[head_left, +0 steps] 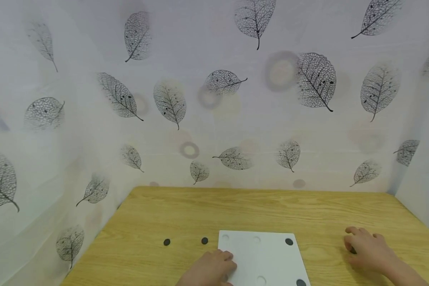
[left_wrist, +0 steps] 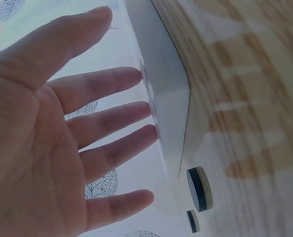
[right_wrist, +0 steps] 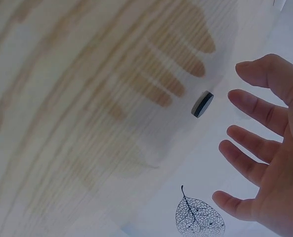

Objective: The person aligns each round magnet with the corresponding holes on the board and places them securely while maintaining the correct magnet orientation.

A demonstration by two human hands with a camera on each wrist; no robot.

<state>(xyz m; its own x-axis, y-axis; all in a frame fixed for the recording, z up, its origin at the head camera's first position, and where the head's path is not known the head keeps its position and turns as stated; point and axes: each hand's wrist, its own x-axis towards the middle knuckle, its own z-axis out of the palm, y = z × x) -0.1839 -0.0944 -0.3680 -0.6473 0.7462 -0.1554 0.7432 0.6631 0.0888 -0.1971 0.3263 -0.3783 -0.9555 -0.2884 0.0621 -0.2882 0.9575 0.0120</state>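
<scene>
A white square board (head_left: 264, 258) with shallow round recesses lies at the table's front. Two dark discs sit on its right side, a far one (head_left: 288, 241) and a near one (head_left: 301, 283). My left hand (head_left: 209, 270) rests its fingertips on the board's left part; in the left wrist view the fingers (left_wrist: 116, 113) are extended and hold nothing. To the right of the board, my right hand (head_left: 370, 252) hovers over another dark disc (head_left: 353, 250), partly hidden by the fingers. The right wrist view shows this disc (right_wrist: 202, 104) on the wood, apart from the spread fingertips.
Left of the board, two more dark discs lie on the wooden table (head_left: 139, 222), one farther left (head_left: 167, 242) and one closer to the board (head_left: 205, 240). A pale curtain (head_left: 207, 127) printed with leaves surrounds the table at the back and both sides.
</scene>
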